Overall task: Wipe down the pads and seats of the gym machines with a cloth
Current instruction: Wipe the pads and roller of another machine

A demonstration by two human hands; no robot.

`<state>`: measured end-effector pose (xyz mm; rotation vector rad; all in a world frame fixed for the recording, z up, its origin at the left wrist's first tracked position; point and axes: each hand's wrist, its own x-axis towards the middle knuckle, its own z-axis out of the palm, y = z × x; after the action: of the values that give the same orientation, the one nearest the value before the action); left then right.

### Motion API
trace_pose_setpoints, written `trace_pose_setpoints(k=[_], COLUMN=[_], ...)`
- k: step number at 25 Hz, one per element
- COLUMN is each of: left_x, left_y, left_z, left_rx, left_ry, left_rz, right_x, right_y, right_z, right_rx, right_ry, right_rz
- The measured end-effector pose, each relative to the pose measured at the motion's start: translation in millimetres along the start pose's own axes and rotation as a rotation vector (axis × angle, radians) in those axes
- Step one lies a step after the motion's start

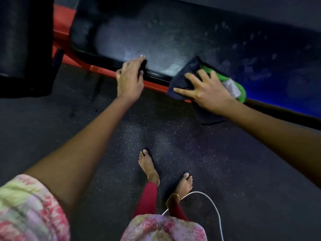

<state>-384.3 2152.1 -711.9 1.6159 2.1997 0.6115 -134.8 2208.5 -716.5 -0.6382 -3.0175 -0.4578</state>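
A long black bench pad [156, 35] on a red frame [152, 85] runs across the top of the head view, its surface marked with smears. My left hand [130, 79] grips the pad's near edge, fingers curled over it. My right hand [206, 91] lies flat with fingers spread on a dark blue and green cloth [234, 84], pressing it onto the pad's near edge. Part of the cloth hangs down over the edge.
A second black pad [26, 46] stands at the upper left, close to the bench. Dark speckled rubber floor [243, 171] lies below. My bare feet [149, 166] stand near the bench, and a white cable [208, 202] curls by the right foot.
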Motion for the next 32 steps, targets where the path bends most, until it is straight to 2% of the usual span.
trace_pose_setpoints(k=[2,4,6,7,11,14,16,18,21,25,27,30,32], left_x=[6,12,14,13,12,16,22,33,45,49,50,46,44], left_y=[-11,-29,-45,-52,-71,-79,-77,-76,-72,-77,-88,-96,-98], left_z=[-11,-20,-24,-24,-29,-39,-45,-51,-54,-53,-57,-57,-58], left_rx=[-0.026,0.021,-0.008,-0.04,-0.093,-0.037,-0.152,-0.305,-0.333,-0.343,-0.392,-0.416,-0.458], left_ry=[0.017,0.036,0.018,0.004,0.061,0.081,0.121,0.199,0.301,0.309,0.291,0.269,0.231], left_rz=[0.009,-0.088,-0.207,-0.213,-0.101,-0.1,-0.108,-0.193,-0.297,-0.239,-0.2,-0.355,-0.416], right_x=[-35,-42,-11,14,130,129,92,74,117,201,199,157,148], right_y=[14,18,7,-4,-49,-45,-28,-18,-38,-70,-64,-44,-49], right_z=[-2,-4,-1,1,-1,-7,-7,-8,-10,-24,-25,-18,-19], right_rx=[0.049,0.063,0.038,0.029,0.058,0.078,0.126,0.148,0.13,0.157,0.162,0.225,0.265], right_ry=[0.036,-0.004,0.006,0.009,-0.07,-0.078,-0.034,-0.035,-0.073,-0.196,-0.184,-0.101,-0.139], right_rz=[-0.058,-0.054,-0.009,0.007,-0.003,0.025,-0.008,-0.027,0.033,0.028,0.02,-0.009,0.022])
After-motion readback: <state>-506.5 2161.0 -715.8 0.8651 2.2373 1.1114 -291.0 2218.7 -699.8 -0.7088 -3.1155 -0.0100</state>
